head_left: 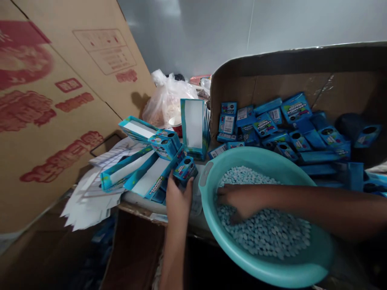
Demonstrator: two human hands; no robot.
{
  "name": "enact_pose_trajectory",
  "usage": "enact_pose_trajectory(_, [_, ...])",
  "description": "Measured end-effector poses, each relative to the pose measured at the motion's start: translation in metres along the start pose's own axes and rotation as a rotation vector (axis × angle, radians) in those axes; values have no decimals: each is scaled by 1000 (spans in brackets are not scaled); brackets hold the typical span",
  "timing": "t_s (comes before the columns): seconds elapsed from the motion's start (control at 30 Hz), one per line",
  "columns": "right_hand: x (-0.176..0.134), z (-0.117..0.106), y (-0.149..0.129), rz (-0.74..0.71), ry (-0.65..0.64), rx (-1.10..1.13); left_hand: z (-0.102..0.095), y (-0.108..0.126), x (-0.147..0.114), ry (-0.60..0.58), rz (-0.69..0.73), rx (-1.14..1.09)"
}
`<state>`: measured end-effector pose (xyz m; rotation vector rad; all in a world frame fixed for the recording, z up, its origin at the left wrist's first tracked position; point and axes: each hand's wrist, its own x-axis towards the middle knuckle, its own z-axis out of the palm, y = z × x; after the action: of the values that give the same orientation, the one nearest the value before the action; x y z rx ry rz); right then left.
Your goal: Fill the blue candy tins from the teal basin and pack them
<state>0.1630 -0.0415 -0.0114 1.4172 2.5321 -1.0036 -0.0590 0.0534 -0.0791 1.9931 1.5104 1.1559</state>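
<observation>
My left hand [177,195] grips a small blue candy box [185,170] between thumb and fingers, at the table's front edge. My right hand [237,201] reaches into a turquoise plastic basin [263,272]. Its thumb stands apart from the fingers, whose tips are blurred and partly sunk in small pale-blue candies [278,235]. Beside my left hand lie open blue cartons [148,173] with white insides, and more small boxes [165,143] rest on them. A stack of flattened-looking blue cartons [194,125] stands upright just behind.
A large cardboard box [60,100] rises at the left. Behind the basin, an open cardboard carton [260,76] holds many blue candy boxes [296,108]. White papers [87,201] hang over the table's left edge. A plastic bag [166,96] and a cup [175,124] are at the back.
</observation>
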Motion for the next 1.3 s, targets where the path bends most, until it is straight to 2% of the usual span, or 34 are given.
enact_pose_trajectory(0.07, [0, 3, -2, -11, -38, -38, -10, 9, -15, 33, -20, 90])
enact_pose_trajectory(0.13, [-1, 4, -3, -8, -76, -28, -22, 17, -38, 142, 54, 126])
enact_pose_trajectory(0.2, [-2, 4, -3, 33, -124, -2, -28, 25, -65, 242, 284, -32])
enact_pose_trajectory(0.3, [-5, 3, -2, 51, -183, 20, -21, 36, -101, 195, 750, -329])
enact_pose_trajectory(0.37, [-5, 2, -2, 36, -201, 33, -10, 43, -115, 208, 922, -351])
enact_pose_trajectory(0.4, [-5, 2, -2, 37, -209, 46, -3, 45, -119, 262, 946, -338])
enact_pose_trajectory(0.47, [-3, 1, -2, 53, -231, 83, 8, 48, -123, 406, 936, -336])
enact_pose_trajectory(0.5, [-2, 1, -1, 60, -238, 98, 13, 47, -123, 426, 918, -344])
enact_pose_trajectory(0.67, [0, 0, -1, 38, -258, 110, 22, 41, -120, 280, 861, -423])
enact_pose_trajectory(1.1, [1, 8, 9, 77, -235, 183, 21, 37, -120, 241, 845, -436])
enact_pose_trajectory(1.23, [3, 6, 5, 78, -216, 164, 27, 24, -129, 237, 834, -419])
enact_pose_trajectory(1.3, [3, 3, 1, 77, -204, 141, 31, 14, -135, 162, 823, -312])
